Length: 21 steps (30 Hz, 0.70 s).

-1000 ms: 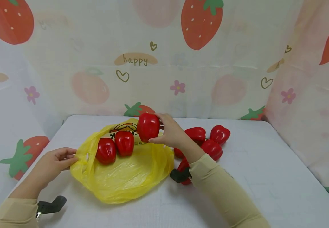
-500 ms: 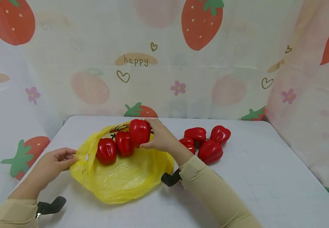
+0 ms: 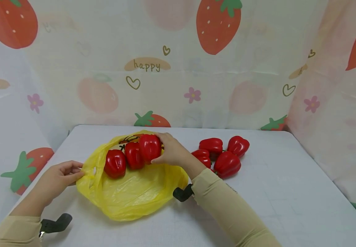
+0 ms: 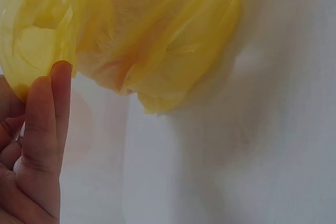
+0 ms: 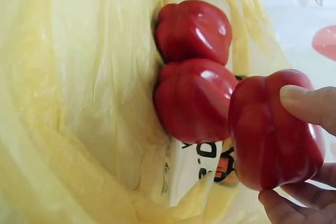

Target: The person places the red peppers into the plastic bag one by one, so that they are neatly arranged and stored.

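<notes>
A yellow plastic bag [image 3: 128, 199] lies on the table with its mouth spread toward me. Two red bell peppers rest inside, a left one [image 3: 115, 164] and one beside it [image 3: 133, 156]. My right hand [image 3: 173, 151] grips a third red bell pepper [image 5: 275, 129] between thumb and fingers, right up against the second pepper in the bag. The left hand [image 3: 61, 175] pinches the bag's left edge; in the left wrist view its fingertips [image 4: 39, 114] hold the thin yellow film. Printing on the bag is partly covered by the peppers.
Several more red bell peppers [image 3: 227, 164] lie in a cluster right of the bag, some partly behind the right forearm. The white table [image 3: 289, 192] backs onto a strawberry-printed curtain [image 3: 236, 61]. Black wrist mounts [image 3: 182, 193] jut from beneath both sleeves.
My right hand has lowered the held pepper leftward, from above the bag's right part to beside the two peppers inside. The left hand keeps its pinch on the bag, nearly still.
</notes>
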Motion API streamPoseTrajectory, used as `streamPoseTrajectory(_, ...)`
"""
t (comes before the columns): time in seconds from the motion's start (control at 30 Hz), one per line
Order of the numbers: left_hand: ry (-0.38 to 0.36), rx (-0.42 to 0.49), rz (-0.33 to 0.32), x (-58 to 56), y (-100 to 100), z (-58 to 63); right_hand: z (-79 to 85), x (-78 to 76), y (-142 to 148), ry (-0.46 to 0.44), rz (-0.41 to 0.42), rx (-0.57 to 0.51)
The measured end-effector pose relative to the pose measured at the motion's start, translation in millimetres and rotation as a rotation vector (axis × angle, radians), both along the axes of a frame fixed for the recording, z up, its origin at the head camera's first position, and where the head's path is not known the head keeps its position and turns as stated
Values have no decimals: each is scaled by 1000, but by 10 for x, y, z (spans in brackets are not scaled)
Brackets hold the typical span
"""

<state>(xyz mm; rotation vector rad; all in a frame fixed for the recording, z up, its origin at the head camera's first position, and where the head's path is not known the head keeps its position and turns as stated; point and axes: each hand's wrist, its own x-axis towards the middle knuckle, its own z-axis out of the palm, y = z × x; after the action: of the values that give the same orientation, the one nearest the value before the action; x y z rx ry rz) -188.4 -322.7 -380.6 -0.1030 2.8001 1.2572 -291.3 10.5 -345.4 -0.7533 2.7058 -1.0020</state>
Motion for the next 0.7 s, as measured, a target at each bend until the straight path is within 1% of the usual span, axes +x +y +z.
streamPoseTrajectory(0.27,-1,-4,3,0,-20,-26,-7,-48,5,-10,-41,36)
streamPoseTrajectory(0.7,6,-2,2,5,-10,-7,-70,-129,-4,-85,-102,59)
